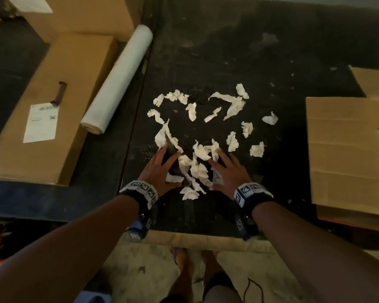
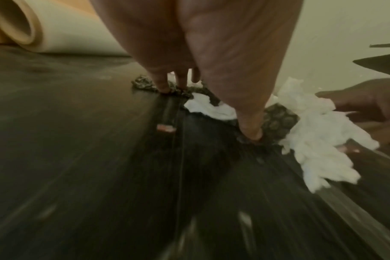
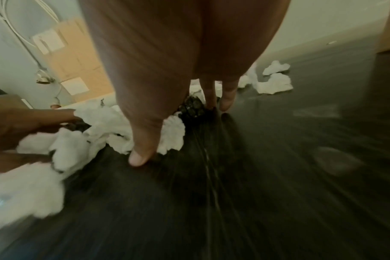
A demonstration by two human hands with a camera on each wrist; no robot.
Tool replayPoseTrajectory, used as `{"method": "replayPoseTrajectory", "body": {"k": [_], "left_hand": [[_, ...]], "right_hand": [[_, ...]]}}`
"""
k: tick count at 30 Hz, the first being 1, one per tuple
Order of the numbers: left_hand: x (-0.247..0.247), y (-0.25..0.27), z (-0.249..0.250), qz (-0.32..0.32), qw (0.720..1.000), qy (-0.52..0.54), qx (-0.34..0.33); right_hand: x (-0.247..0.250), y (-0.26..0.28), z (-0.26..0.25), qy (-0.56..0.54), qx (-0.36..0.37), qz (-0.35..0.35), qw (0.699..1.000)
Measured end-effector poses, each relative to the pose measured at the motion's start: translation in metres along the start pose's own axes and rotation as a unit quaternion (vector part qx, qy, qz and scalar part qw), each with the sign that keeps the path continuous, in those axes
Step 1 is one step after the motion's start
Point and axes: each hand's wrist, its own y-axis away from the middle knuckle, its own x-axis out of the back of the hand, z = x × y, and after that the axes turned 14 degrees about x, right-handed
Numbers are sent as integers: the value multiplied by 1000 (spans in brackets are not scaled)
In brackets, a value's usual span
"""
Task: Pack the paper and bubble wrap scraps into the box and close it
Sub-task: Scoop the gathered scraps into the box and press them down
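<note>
Right now I have both hands flat on the black table [image 1: 228,51], raking scraps together. My left hand [image 1: 160,169] and right hand [image 1: 230,171] sit either side of a small heap of white paper scraps [image 1: 195,169], fingers [image 2: 249,130] spread and nearly straight, tips pressing on the table; neither hand grips anything yet. From the left wrist view I see clear bubble wrap pieces [image 2: 278,121] mixed in under the paper, touching my thumb. More paper lies scattered further out, well apart from the heap. The box [image 1: 346,149] stands at the right edge of the table, flaps open, with something white showing inside. I judge this as the gathering step, early in the task. Next I need to close the hands inward, scoop the heap and carry it right into the box; the loose pieces are light and may slip out between my fingers.
</note>
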Motion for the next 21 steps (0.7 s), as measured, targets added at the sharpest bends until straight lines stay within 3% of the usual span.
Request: {"method": "replayPoseTrajectory", "body": {"k": [5, 9, 13, 18, 21], "left_hand": [[16, -33, 14, 13, 1000, 24, -4], [28, -16, 25, 27, 1000, -7, -12], [18, 16, 26, -11, 999, -25, 44], [-9, 18, 30, -41, 995, -29, 89], [-13, -2, 36, -31, 995, -25, 93]], "right_hand": [[23, -46, -1, -3, 42, 68, 997], [26, -35, -12, -18, 54, 84, 995], [19, 0, -6, -24, -14, 137, 990], [2, 12, 24, -21, -108, 108, 988], [0, -7, 35, -52, -98, 93, 989]]}}
